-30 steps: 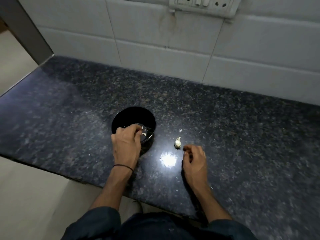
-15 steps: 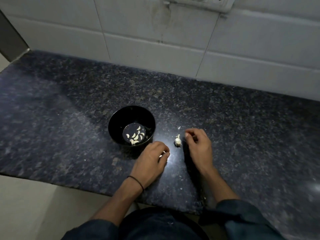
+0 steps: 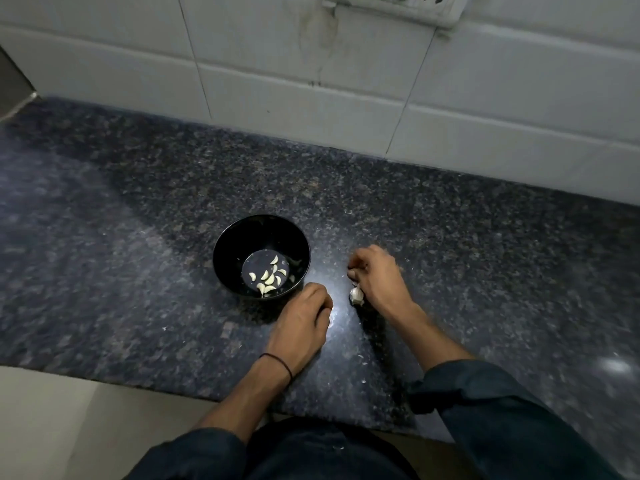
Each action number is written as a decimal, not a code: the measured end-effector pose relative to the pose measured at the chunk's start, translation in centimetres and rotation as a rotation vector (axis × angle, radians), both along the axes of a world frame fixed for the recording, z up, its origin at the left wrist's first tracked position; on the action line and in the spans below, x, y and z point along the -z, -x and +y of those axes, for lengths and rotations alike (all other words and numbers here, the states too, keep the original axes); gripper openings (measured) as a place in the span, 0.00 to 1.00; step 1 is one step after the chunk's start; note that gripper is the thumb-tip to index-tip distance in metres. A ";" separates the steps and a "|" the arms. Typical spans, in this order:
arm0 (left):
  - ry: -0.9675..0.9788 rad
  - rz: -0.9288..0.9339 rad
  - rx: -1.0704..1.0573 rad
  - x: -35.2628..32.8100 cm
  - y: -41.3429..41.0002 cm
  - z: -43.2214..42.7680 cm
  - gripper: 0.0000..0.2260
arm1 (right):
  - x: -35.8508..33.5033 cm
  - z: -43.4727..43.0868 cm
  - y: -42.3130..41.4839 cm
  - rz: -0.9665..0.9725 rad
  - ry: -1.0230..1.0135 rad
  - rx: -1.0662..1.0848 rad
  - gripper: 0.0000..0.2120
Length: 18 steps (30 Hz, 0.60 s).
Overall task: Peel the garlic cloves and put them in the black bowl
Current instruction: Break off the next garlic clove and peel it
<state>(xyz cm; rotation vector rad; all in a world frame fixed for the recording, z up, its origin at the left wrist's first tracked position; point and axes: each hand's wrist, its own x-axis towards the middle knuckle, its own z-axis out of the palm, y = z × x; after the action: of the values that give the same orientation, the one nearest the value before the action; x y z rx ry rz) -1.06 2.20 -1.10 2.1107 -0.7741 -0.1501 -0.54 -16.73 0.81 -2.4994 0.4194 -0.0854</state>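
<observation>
- So, from the head cam: the black bowl [image 3: 239, 244] sits on the dark granite counter [image 3: 138, 289] with a small heap of peeled cloves [image 3: 268, 279] lying in its bottom.
- One unpeeled garlic piece [image 3: 356, 294] lies on the counter, right of the bowl, between the two hands and just beside the right one.
- The left hand [image 3: 301, 318] hangs over the counter near the bowl, knuckles up and fingers loosely curled. Nothing shows in it, so I read it as idle.
- The right hand [image 3: 379, 275] has its fingertips [image 3: 353, 266] bunched together just past the garlic. Whether they pinch a bit of skin or nothing at all I can't tell, since it's blurred there.
- Handling guess: the piece is tiny and light, with dry papery skin that tears and flakes — firm underneath, and probably a bit slick once bare.
- I'd pinch it at the pointed tip with one hand, steady the fat root end with the other, and strip the skin lengthwise.
- Squeezing hard would likely shoot it across that glossy counter — so go with a gentle pinch.
</observation>
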 end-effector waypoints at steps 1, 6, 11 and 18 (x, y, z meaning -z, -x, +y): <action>0.009 0.005 -0.006 0.0 0.0 0.0 0.07 | 0.3 0.1 0.3 -0.028 -0.014 0.010 0.05; 0.028 0.015 -0.030 0.1 0.1 -0.1 0.08 | 1.2 0.4 0.9 -0.122 0.098 0.011 0.07; 0.040 0.015 -0.044 0.2 0.1 -0.2 0.09 | 1.7 0.7 0.5 0.000 0.281 -0.016 0.11; 0.013 0.020 -0.048 0.2 0.1 -0.3 0.07 | -1.0 0.5 1.5 -0.228 -0.176 0.228 0.08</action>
<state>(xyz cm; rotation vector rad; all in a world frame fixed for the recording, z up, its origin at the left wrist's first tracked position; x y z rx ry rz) -1.16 1.91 -1.35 2.1104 -0.7107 -0.1400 -1.99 -16.22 1.84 -2.2295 0.5868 -0.4022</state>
